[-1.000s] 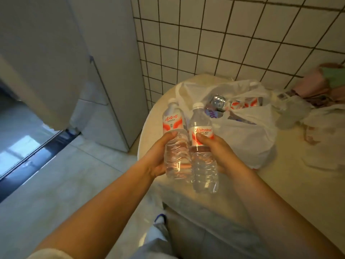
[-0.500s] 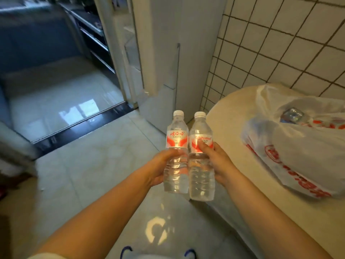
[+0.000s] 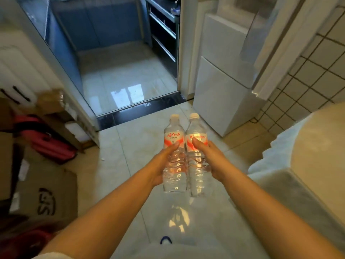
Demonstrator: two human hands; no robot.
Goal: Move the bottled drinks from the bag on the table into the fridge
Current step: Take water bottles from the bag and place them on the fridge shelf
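- While both bottles are carried upright over the tiled floor (image 3: 130, 146), caps on and sides touching, each reads as full: moderately heavy, thin ribbed plastic that will dent under a hard squeeze, smooth label band likely slippery.
- Far left: cardboard boxes (image 3: 44, 191) and a red case (image 3: 52, 146) on the floor, well apart from the hands.
- Left hand (image 3: 164, 165): wrapped round the left water bottle (image 3: 173, 157) at mid-body, thumb on the lower edge of the label. The ribbed waist below the label looks the surest hold.
- Right hand (image 3: 211, 161): wrapped round the right water bottle (image 3: 197, 161) likewise, thumb laid across the red label.
- Beyond: an open doorway (image 3: 128, 71) with a dark threshold strip.
- Right of the doorway: white fridge (image 3: 222, 90), doors apparently closed; with both hands full, one bottle would probably need shifting to free a hand for the door.
- Far right: the table (image 3: 317, 146) edge, near the right arm; the bag is out of view.
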